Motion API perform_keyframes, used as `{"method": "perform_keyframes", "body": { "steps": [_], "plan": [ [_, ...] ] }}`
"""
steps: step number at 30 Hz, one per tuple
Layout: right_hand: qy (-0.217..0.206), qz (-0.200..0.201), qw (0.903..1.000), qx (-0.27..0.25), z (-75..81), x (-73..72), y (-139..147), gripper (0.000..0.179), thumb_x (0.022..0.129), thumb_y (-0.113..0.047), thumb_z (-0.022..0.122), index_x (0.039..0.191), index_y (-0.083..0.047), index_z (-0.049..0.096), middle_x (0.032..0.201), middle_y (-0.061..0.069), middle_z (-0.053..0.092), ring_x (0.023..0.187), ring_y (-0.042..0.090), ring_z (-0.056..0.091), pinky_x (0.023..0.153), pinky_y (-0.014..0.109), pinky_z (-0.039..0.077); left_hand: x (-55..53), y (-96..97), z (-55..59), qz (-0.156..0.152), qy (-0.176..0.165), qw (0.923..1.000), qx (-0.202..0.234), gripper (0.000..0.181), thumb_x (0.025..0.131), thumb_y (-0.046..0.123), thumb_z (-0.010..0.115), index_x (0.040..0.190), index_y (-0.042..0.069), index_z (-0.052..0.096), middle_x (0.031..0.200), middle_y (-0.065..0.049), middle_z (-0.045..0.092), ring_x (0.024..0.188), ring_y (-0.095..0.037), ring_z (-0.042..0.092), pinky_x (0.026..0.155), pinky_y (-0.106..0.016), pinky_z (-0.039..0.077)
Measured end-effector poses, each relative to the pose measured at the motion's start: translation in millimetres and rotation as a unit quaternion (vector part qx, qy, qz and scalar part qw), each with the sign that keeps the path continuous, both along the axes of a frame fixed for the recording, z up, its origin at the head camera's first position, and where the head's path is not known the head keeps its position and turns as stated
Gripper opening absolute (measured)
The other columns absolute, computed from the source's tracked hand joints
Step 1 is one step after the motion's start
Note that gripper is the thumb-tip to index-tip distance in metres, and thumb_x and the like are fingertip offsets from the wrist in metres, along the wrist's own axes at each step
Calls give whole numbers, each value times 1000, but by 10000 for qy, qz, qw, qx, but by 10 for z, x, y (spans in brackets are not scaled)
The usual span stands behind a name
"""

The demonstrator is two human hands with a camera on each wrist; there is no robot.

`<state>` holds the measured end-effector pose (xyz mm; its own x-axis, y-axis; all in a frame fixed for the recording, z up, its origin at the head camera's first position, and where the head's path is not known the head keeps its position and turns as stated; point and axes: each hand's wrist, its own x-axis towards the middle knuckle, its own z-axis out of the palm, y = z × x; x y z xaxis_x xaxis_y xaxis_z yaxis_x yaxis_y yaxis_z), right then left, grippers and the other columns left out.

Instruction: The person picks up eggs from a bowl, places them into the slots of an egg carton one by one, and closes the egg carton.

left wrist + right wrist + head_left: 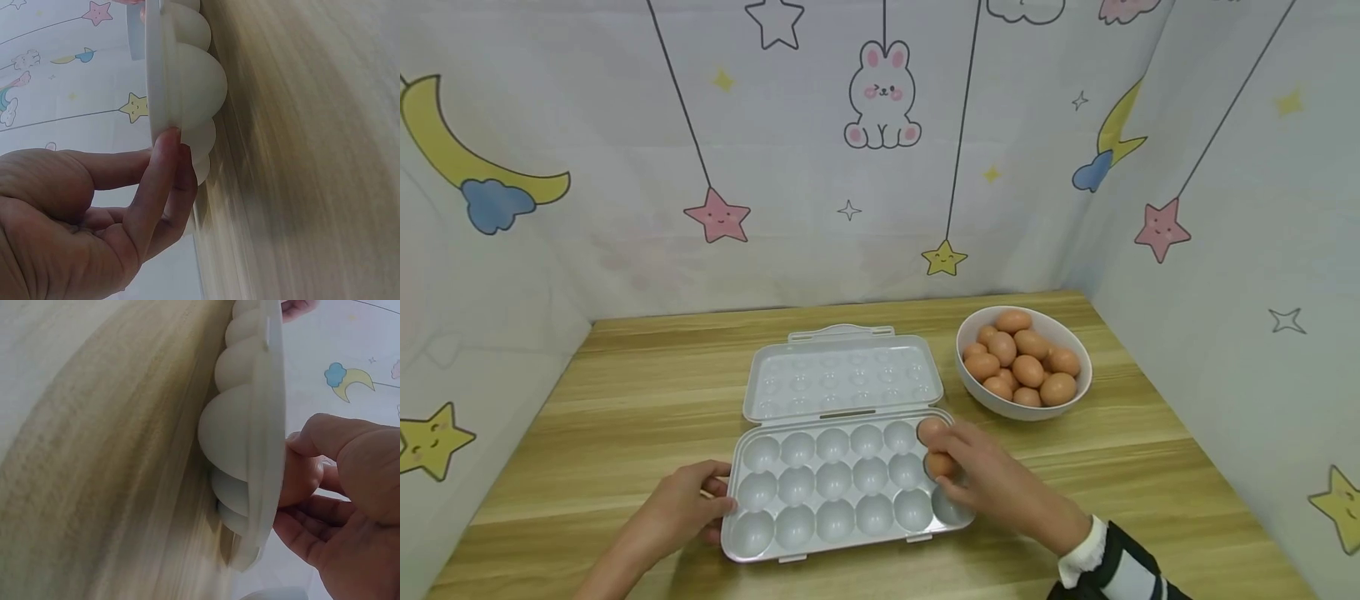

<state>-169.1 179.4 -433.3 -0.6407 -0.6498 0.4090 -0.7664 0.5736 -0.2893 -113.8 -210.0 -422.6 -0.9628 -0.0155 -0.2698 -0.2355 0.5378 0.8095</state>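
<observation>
An egg carton (838, 543) of pale plastic lies with its lid folded back, its rows of round cups facing up. My left hand (681, 504) holds the carton's left end, fingertips at the rim; the left wrist view shows the fingers (164, 150) against that edge. At the opposite end, my right hand (992, 477) grips a brown egg (937, 464) at the middle cup of the rightmost column. Another brown egg (930, 430) sits in the back right cup, just beyond the fingers. From the right wrist, the gripped egg (301, 478) shows behind the carton's rim.
Behind the right hand stands a white bowl (1000, 407) heaped with brown eggs (1027, 371). The opened lid (842, 379) lies toward the back of the wooden table (625, 392). Printed cloth (805, 158) hangs behind and at both sides.
</observation>
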Motion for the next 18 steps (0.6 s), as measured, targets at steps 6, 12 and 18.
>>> {"method": "perform_keyframes", "body": {
  "steps": [6, 12, 18],
  "plan": [
    [241, 55, 9997, -52, -60, 10, -14, 20, 78, -13, 74, 95, -16, 63, 97, -6, 50, 90, 6, 46, 74, 20, 46, 5, 1, 3, 20, 0, 10000, 46, 49, 78, -9, 68, 123, -15, 53, 87, -12, 56, 70, -20, 61, 54, -33, 56],
    [286, 138, 9993, -196, -66, 13, -31, 19, 79, -9, 74, 89, -18, 60, 93, -7, 49, 87, 4, 45, 72, 16, 44, 7, 1, 2, 6, 38, 10000, 43, 49, 78, -8, 67, 123, -15, 53, 86, -12, 56, 69, -20, 61, 53, -32, 56],
    [188, 61, 9996, -184, -32, 28, -21, 15, 81, -13, 74, 91, -18, 63, 96, -7, 52, 89, 5, 47, 74, 18, 46, 7, -1, 5, 18, -4, 10000, 58, 49, 78, -8, 67, 124, -15, 52, 87, -12, 57, 69, -20, 61, 54, -33, 56]
  ]
}}
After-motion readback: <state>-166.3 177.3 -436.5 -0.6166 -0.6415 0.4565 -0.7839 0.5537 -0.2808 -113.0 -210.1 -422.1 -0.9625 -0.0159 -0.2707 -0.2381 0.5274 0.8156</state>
